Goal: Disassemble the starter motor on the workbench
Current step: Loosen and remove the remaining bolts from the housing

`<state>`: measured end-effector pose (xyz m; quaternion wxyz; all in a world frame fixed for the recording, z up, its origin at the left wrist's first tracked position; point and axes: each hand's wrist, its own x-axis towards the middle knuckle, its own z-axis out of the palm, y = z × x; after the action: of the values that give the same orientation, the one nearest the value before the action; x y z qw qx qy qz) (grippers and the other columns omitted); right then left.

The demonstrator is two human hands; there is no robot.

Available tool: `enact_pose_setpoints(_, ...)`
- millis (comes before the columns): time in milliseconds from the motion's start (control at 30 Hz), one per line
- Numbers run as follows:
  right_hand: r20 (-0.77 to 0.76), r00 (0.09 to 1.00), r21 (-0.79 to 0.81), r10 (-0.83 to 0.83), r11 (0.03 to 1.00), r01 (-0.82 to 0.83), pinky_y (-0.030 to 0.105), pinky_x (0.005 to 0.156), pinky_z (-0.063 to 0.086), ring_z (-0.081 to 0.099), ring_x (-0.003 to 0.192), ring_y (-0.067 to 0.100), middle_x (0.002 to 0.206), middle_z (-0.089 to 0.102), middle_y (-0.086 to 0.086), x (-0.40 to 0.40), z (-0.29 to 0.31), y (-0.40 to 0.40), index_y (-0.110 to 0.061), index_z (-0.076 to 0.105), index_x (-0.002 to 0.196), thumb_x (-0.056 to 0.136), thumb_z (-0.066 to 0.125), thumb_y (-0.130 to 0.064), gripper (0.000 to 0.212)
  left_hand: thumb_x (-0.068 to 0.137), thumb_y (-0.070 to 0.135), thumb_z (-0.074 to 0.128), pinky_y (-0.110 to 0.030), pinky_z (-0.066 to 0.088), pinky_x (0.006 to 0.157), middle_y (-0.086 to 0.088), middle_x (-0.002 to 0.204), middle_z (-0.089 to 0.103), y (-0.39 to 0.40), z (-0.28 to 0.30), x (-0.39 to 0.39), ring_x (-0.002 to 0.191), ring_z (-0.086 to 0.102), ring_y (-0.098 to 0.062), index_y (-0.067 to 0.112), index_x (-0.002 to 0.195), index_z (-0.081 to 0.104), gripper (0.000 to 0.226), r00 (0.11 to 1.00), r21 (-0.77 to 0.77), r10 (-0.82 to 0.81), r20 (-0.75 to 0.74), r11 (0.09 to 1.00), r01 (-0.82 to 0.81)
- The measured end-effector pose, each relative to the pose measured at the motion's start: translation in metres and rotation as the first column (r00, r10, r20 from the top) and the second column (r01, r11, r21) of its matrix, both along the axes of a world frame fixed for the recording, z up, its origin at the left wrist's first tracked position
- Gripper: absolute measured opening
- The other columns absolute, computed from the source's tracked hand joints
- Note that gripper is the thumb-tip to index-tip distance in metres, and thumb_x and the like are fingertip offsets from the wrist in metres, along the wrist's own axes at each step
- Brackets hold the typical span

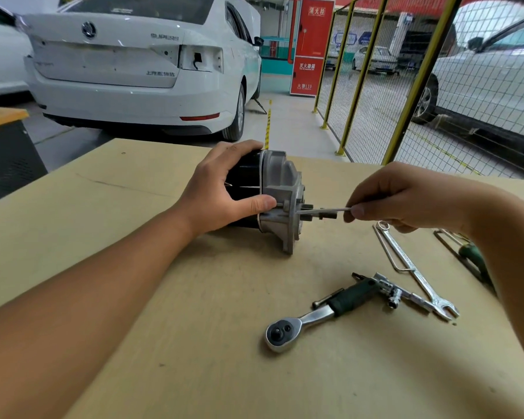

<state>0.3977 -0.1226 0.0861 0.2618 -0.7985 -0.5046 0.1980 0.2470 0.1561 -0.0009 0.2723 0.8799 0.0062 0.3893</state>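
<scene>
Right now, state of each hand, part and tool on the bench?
Starter motor: on its side, gripped by left hand.
Long through-bolt: partly out, pinched by right hand.
Ratchet: lying unused.
Combination wrench: lying unused.

The single head view looks forward and down, close over the workbench [133, 267], toward parked cars beyond.

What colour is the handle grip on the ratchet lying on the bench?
Dark green, on the ratchet, clearest in the head view.
</scene>
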Motion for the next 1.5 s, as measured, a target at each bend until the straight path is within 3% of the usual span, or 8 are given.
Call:
enact_pose_setpoints(200, -0.044, 0.997, 0.022, -0.061, 0.998, 0.062, 0.026, 0.043, 0.032, 0.035, 0.047, 0.012, 0.051, 0.044, -0.009, -0.003, -0.008, 0.007, -0.025, 0.078, 0.084, 0.099, 0.061, -0.018, 0.023, 0.069, 0.064, 0.081, -0.015, 0.041, 0.099, 0.009, 0.122, 0.054, 0.0, 0.0, 0.0, 0.116, 0.054, -0.001, 0.028, 0.144, 0.054, 0.087, 1.0, 0.005, -0.003, 0.009, 1.0, 0.003)
enact_pose_setpoints(367, -0.116, 0.993, -0.045, 0.002, 0.999, -0.007, 0.025, 0.042, 0.038, 0.042, 0.044, 0.019, 0.056, 0.051, 0.006, -0.012, -0.016, 0.008, -0.023, 0.074, 0.085, 0.103, 0.055, -0.023, 0.027, 0.07, 0.064, 0.08, -0.013, 0.04, 0.098, 0.008, 0.12, 0.054, 0.0, 0.0, 0.0, 0.115, 0.054, -0.001, 0.027, 0.144, 0.054, 0.087, 1.0, 0.01, 0.0, 0.009, 1.0, 0.0)
enact_pose_setpoints(467, -0.066, 0.998, -0.095, 0.014, 0.995, -0.02, 0.02, 0.046, 0.042, 0.048, 0.045, 0.024, 0.059, 0.06, 0.014, -0.017, -0.018, 0.011, -0.027, 0.07, 0.083, 0.105, 0.05, -0.025, 0.03, 0.07, 0.063, 0.08, -0.014, 0.04, 0.099, 0.007, 0.122, 0.055, 0.0, 0.0, 0.0, 0.116, 0.054, -0.003, 0.027, 0.144, 0.054, 0.086, 1.0, 0.019, -0.001, 0.009, 1.0, 0.001)
enact_pose_setpoints(700, 0.031, 0.997, 0.018, -0.075, 0.997, 0.075, 0.023, 0.047, 0.049, 0.055, 0.043, 0.018, 0.057, 0.065, 0.006, -0.017, -0.015, 0.015, -0.018, 0.072, 0.082, 0.102, 0.055, -0.018, 0.026, 0.071, 0.063, 0.081, -0.014, 0.041, 0.1, 0.006, 0.123, 0.055, 0.001, 0.0, 0.0, 0.117, 0.055, -0.006, 0.027, 0.145, 0.053, 0.087, 1.0, 0.023, -0.002, 0.006, 1.0, 0.001)
enact_pose_setpoints(933, 0.075, 0.997, 0.052, -0.024, 0.998, 0.021, 0.019, 0.051, 0.05, 0.061, 0.047, 0.017, 0.064, 0.07, 0.004, -0.02, -0.02, 0.018, -0.019, 0.074, 0.082, 0.096, 0.065, -0.016, 0.017, 0.07, 0.063, 0.081, -0.014, 0.041, 0.1, 0.006, 0.124, 0.055, 0.001, 0.0, 0.001, 0.116, 0.055, -0.004, 0.027, 0.144, 0.054, 0.087, 1.0, 0.02, -0.002, 0.011, 1.0, 0.001)
enact_pose_setpoints(1100, 0.216, 0.974, 0.194, -0.063, 0.981, 0.02, 0.016, 0.05, 0.045, 0.06, 0.055, 0.006, 0.066, 0.069, -0.007, -0.023, -0.023, 0.026, -0.018, 0.076, 0.082, 0.092, 0.07, -0.023, 0.013, 0.07, 0.063, 0.081, -0.013, 0.041, 0.098, 0.006, 0.123, 0.055, 0.002, -0.002, 0.001, 0.116, 0.055, -0.005, 0.029, 0.144, 0.053, 0.086, 1.0, 0.019, -0.004, 0.013, 1.0, 0.004)
enact_pose_setpoints(1200, 0.33, 0.942, 0.17, -0.057, 0.985, 0.0, 0.023, 0.059, 0.042, 0.056, 0.065, 0.002, 0.068, 0.063, -0.008, -0.029, -0.027, 0.033, -0.021, 0.07, 0.082, 0.098, 0.064, -0.024, 0.017, 0.07, 0.064, 0.08, -0.013, 0.041, 0.097, 0.005, 0.123, 0.055, 0.001, -0.001, 0.001, 0.115, 0.056, -0.005, 0.029, 0.144, 0.053, 0.087, 1.0, 0.016, -0.004, 0.01, 1.0, 0.004)
enact_pose_setpoints(1500, 0.317, 0.945, 0.27, -0.078, 0.963, -0.011, 0.018, 0.056, 0.04, 0.058, 0.065, 0.004, 0.062, 0.062, -0.012, -0.028, -0.039, 0.031, -0.019, 0.074, 0.086, 0.096, 0.066, -0.021, 0.013, 0.07, 0.063, 0.081, -0.008, 0.038, 0.096, 0.013, 0.121, 0.053, 0.0, 0.001, -0.001, 0.115, 0.053, 0.004, 0.029, 0.144, 0.053, 0.086, 1.0, 0.012, -0.01, 0.017, 1.0, 0.01)
